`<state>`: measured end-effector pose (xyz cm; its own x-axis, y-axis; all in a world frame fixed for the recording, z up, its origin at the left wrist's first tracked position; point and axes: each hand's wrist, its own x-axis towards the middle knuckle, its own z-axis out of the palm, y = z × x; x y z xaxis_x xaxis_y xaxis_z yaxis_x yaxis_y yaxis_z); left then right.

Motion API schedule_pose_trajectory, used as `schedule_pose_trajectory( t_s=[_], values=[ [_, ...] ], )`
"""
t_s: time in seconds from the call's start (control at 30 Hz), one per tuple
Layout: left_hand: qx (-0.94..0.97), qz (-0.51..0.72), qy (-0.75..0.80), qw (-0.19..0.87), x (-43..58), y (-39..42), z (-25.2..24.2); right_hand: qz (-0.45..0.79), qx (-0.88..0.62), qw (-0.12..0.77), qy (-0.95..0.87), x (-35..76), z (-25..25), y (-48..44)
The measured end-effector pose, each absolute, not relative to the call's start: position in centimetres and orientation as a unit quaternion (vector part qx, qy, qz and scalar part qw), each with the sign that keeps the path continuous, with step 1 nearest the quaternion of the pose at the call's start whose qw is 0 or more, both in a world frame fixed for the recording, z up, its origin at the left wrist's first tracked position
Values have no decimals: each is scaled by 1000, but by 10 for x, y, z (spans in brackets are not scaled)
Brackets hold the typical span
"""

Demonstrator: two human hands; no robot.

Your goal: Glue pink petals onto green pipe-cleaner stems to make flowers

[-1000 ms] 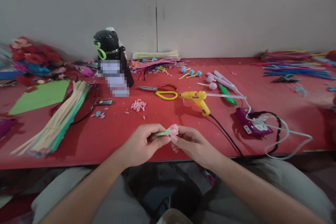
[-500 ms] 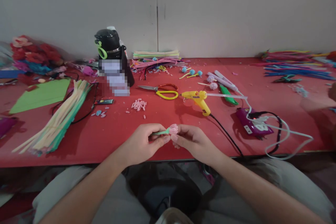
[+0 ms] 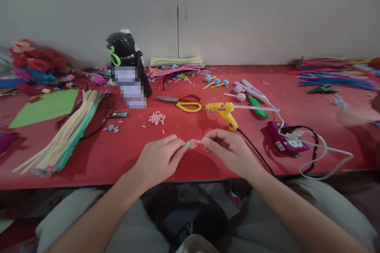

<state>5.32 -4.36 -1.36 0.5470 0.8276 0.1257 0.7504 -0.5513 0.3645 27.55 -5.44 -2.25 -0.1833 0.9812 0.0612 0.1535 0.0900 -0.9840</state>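
Note:
My left hand (image 3: 158,160) pinches a small pink flower on a green stem (image 3: 191,143) low over the red table (image 3: 124,150), near its front edge. My right hand (image 3: 230,151) is curled in a pinch just right of the flower head, its fingertips on a tiny pink piece (image 3: 199,142) beside the petals. A little heap of pink petal pieces (image 3: 156,118) lies behind my left hand. A yellow glue gun (image 3: 224,112) rests just behind my right hand.
Yellow-handled scissors (image 3: 182,103), a black bottle (image 3: 126,61), a fan of pale and green pipe cleaners (image 3: 67,132), green paper (image 3: 46,107), a purple power strip (image 3: 283,137) with cords, pipe cleaner piles (image 3: 332,75) at the back right, red flowers (image 3: 32,65) far left.
Both hands have moved forward and lower toward the table. The flower now points away from me, and my right fingers have drawn slightly off its head, pinching a small pink piece.

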Motion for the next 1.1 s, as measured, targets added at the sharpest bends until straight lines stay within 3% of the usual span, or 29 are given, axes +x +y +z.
schedule_pose_trajectory(
  t_s=[0.4, 1.1],
  values=[
    [882, 130, 448, 66, 57, -47, -14, 441, -497, 425, -615, 263, -27, -59],
    [876, 143, 445, 120, 56, -49, -12, 398, -527, 409, -629, 262, -27, -61]
  ],
)
